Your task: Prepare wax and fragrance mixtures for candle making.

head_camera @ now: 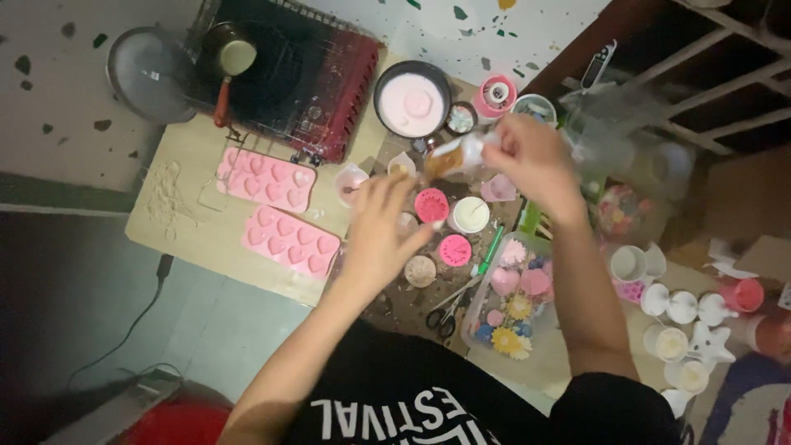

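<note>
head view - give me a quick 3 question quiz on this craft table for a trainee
1. True or false: the right hand holds a small bottle, tilted.
2. How many pink heart moulds lie on the board? A one, B two, C four.
3. What lies just left of the clear box of flower shapes?

Key: 1 true. 2 B. 3 scissors.

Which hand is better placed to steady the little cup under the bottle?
Probably the left hand. It is spread open and free, right above the small cups. The right hand is busy, its fingers gripping the tilted bottle.
</note>
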